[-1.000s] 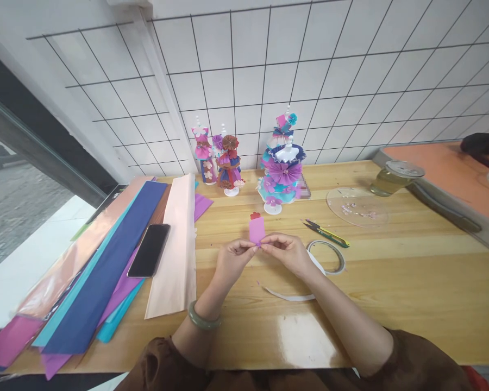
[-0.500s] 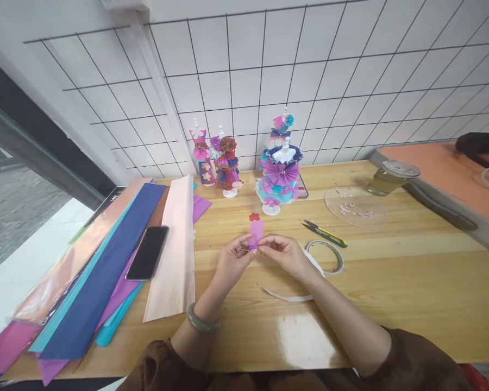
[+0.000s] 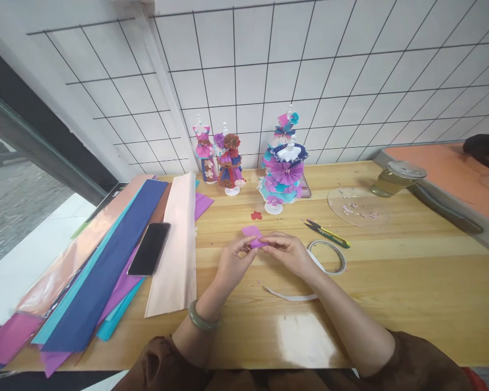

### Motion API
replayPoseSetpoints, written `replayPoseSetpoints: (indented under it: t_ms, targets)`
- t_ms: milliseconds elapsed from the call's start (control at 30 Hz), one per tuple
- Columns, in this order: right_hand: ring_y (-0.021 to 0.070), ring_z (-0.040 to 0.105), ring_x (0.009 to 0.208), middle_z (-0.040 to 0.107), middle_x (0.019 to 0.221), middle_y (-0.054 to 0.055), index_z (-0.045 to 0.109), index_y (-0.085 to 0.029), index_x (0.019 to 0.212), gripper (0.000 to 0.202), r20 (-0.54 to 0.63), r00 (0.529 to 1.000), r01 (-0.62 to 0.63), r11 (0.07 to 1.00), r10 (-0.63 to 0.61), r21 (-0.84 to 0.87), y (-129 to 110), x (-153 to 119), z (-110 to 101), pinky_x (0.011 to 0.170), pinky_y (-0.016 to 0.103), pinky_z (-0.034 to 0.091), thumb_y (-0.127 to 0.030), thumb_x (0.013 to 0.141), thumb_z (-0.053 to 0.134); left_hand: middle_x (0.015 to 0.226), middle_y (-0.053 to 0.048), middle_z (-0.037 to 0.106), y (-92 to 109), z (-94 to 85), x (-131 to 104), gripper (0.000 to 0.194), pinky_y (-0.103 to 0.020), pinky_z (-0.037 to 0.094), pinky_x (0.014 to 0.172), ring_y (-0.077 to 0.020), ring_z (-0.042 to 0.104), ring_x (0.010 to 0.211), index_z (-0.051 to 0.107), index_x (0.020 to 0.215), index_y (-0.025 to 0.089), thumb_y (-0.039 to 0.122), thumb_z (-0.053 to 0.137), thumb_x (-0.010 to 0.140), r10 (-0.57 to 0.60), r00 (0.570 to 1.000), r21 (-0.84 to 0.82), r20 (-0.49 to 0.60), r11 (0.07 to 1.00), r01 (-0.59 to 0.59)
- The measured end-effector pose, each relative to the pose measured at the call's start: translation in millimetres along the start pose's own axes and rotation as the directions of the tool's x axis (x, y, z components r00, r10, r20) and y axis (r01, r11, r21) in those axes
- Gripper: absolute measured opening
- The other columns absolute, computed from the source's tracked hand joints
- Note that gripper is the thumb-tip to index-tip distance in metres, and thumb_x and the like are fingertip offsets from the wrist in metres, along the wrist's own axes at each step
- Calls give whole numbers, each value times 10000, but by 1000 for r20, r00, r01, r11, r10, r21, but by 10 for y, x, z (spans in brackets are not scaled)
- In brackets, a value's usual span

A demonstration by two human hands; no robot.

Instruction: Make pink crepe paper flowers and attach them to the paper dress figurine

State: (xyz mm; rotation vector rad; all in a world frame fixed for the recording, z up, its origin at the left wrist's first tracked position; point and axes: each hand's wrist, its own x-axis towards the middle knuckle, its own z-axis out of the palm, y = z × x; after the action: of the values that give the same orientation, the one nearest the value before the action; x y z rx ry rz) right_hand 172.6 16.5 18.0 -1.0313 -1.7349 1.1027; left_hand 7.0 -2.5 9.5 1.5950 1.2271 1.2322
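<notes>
Between both hands is a small piece of purple paper (image 3: 251, 232), its upper part tilted to the left. My left hand (image 3: 234, 262) pinches its lower left side, with a green bangle on the wrist. Fingertips of my right hand (image 3: 287, 252) close on the lower right edge of the same paper. A red paper flower (image 3: 256, 215) lies on the wood just beyond the hands. To the right are yellow-green thread snips (image 3: 329, 234) and a roll of white tape (image 3: 342, 262), whose loose strip (image 3: 289, 297) curves under my right forearm.
Small forms in paper dresses (image 3: 285, 172) stand by the tiled wall. Long folded papers (image 3: 106, 266), a pale pink sheet (image 3: 173, 255) and a phone (image 3: 149, 249) lie left. A clear plate of beads (image 3: 358, 208) and a lidded cup (image 3: 395, 179) are at right.
The purple paper has tipped to the left and less of it stands above my fingers. Both hands remain on it. The whole view has shifted slightly.
</notes>
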Motion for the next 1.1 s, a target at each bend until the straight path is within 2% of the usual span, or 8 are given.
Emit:
replayPoseSetpoints:
  t_ms: [133,400,500,633,733,867,967,1100]
  targets:
    - [185,578,804,639,852,51,676,-239,895,205,14,1000,24,999,-24,-44,-35,-3,-21,714,316,462,-322,760,545,838,-47,648,77,-16,5,193,-266,456,695,-142,563,731,663,890,210,235,530,752,61,997,40,48,997,-63]
    - [184,582,804,640,858,54,670,-231,851,174,12,1000,25,996,-24,-83,-86,-6,-31,712,306,457,-306,762,542,752,-31,631,73,-26,3,163,-242,441,650,-124,552,667,661,848,205,250,536,754,36,999,97,36,994,-39]
    - [186,584,802,645,853,54,666,-222,844,175,6,1000,-2,996,2,-87,-72,-4,-25,707,306,457,-314,755,546,763,-33,631,69,-29,5,157,-242,439,654,-125,552,673,655,833,196,256,532,757,20,999,101,37,995,-24]
    - [188,598,753,664,822,47,646,-203,905,244,-14,995,-97,993,96,-65,-15,-9,-14,675,309,465,-350,722,580,770,-39,632,70,-34,6,148,-243,440,655,-129,560,685,653,802,186,257,531,757,15,999,95,28,995,-18]
    - [192,613,756,674,849,49,618,-200,993,310,29,988,-150,989,150,-10,17,-22,-11,690,319,473,-349,724,579,754,-42,632,73,-41,9,144,-246,443,655,-132,562,684,653,791,180,252,534,755,25,999,105,28,994,-28]
    - [186,626,736,680,830,47,606,-197,1022,311,78,985,-155,987,152,33,0,-35,-21,701,318,480,-330,745,554,756,-45,637,72,-44,12,141,-245,448,655,-130,565,689,656,790,176,245,539,753,47,998,117,36,992,-51]
    - [177,625,714,679,774,37,633,-189,955,258,88,987,-137,990,134,29,-39,-35,-33,692,300,479,-321,751,546,771,-43,644,57,-35,9,143,-246,455,666,-129,575,703,656,794,176,249,539,754,39,999,98,36,994,-42]
    - [171,624,705,678,771,35,648,-191,907,226,75,990,-126,991,123,34,-64,-31,-36,687,290,476,-322,754,544,850,-55,661,23,-13,15,171,-263,472,723,-144,601,777,639,857,169,265,554,744,-45,998,-31,52,998,47]
